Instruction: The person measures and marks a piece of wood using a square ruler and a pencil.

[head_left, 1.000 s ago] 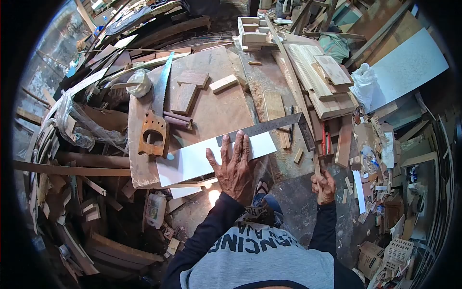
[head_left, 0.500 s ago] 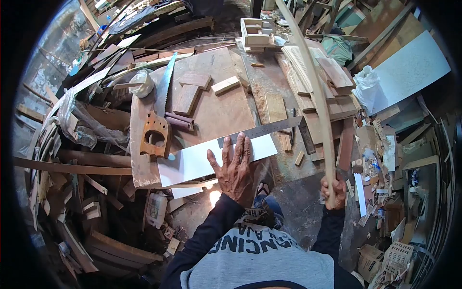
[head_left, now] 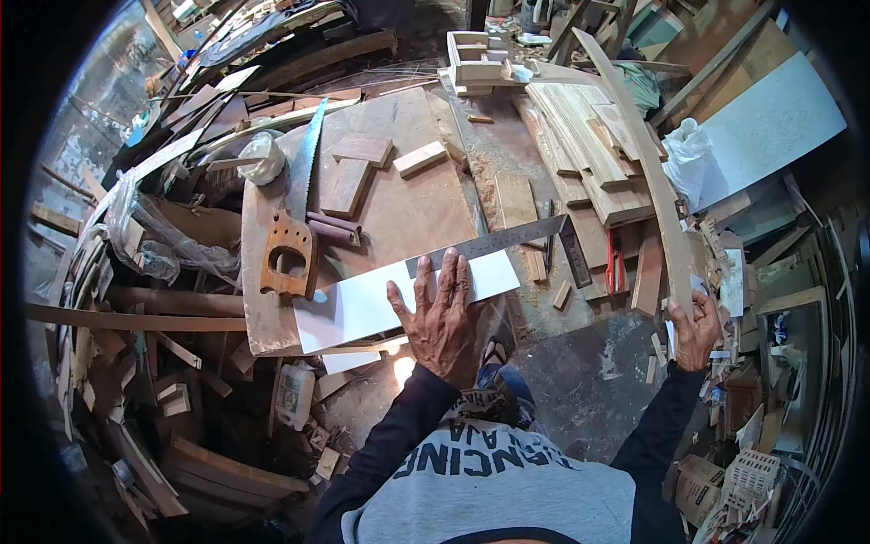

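Note:
My left hand (head_left: 439,322) lies flat with fingers spread on a white board (head_left: 353,306) and the edge of a metal square (head_left: 517,238). The square's blade runs along the board's far edge, and its short arm points toward me on the right. At the right, my right hand (head_left: 693,334) grips the near end of a long wooden strip (head_left: 645,150), which reaches up and away, tilted to the left. A handsaw (head_left: 292,252) with a wooden handle lies left of the board, beside dark reddish rods (head_left: 333,228).
Small wood blocks (head_left: 346,187) lie on the worktable (head_left: 412,204). A white tub (head_left: 261,160) stands at its left edge. Stacked planks (head_left: 580,145) and a red tool (head_left: 616,263) are on the right. Scrap wood (head_left: 227,462) fills the lower left.
My right hand has moved right with the long wooden strip, uncovering the red tool and more of the stacked planks. My left hand stays on the board and square.

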### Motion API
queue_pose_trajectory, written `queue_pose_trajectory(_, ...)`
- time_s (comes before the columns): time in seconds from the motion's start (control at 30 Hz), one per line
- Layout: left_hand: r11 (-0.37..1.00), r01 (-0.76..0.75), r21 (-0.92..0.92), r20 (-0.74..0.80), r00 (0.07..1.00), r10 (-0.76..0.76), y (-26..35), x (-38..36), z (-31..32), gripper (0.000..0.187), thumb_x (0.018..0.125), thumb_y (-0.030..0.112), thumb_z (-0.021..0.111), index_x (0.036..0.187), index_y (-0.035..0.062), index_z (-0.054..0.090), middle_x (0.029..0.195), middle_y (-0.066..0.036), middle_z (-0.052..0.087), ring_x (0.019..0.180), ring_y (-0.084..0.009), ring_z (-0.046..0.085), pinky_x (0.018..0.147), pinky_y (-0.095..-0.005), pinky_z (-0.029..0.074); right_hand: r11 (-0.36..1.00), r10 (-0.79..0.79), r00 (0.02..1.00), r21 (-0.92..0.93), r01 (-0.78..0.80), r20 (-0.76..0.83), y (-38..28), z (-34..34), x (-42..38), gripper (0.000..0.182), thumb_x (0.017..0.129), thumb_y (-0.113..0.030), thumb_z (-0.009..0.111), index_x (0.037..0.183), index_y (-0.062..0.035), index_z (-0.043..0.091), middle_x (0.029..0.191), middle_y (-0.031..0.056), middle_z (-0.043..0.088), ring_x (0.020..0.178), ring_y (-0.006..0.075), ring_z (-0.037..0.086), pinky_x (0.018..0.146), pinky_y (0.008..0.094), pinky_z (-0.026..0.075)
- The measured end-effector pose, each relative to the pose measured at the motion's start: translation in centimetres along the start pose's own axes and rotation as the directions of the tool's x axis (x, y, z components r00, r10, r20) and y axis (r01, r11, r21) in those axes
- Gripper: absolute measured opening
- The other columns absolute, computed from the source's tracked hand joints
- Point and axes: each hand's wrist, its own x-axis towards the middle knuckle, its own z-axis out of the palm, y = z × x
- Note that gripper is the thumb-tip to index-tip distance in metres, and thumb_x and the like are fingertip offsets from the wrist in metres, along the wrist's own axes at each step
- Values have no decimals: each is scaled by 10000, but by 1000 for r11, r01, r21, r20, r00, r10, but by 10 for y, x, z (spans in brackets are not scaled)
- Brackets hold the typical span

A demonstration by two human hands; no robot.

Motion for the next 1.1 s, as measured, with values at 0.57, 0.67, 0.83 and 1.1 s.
queue_pose_trajectory(0.57,999,-11,32,-23,1000,12,-2,0,5,649,872,455,658,1428,156,507,1524,9,438,1424,-294,351,1131,-684,128,980,-10,993,-195,33,119,-8,-25,15,531,896,-298,704,1261,36,511,1096,178,657,990,197,634,855,309,497)
queue_pose_trajectory(0.67,1000,-12,24,-29,999,12,-1,0,4,652,869,455,661,1428,156,507,1521,4,443,1424,-296,351,1130,-682,132,958,13,996,-287,13,91,-2,-30,17,572,930,-373,673,1295,37,510,1102,171,647,978,188,628,852,302,491)
queue_pose_trajectory(0.83,999,-17,32,-32,999,18,-2,0,6,651,869,451,665,1427,155,509,1512,-10,455,1423,-303,352,1127,-682,131,943,-16,1000,-333,17,4,2,-35,17,547,983,-373,613,1313,51,511,1193,203,623,1102,244,614,954,324,461)
queue_pose_trajectory(1.1,1000,5,4,-5,1000,-5,3,2,-4,648,873,452,661,1429,159,507,1507,-12,462,1420,-304,358,1131,-679,122,931,-331,873,-274,241,-358,-63,4,-15,286,996,-209,589,1162,24,592,972,86,625,780,130,581,700,257,473)
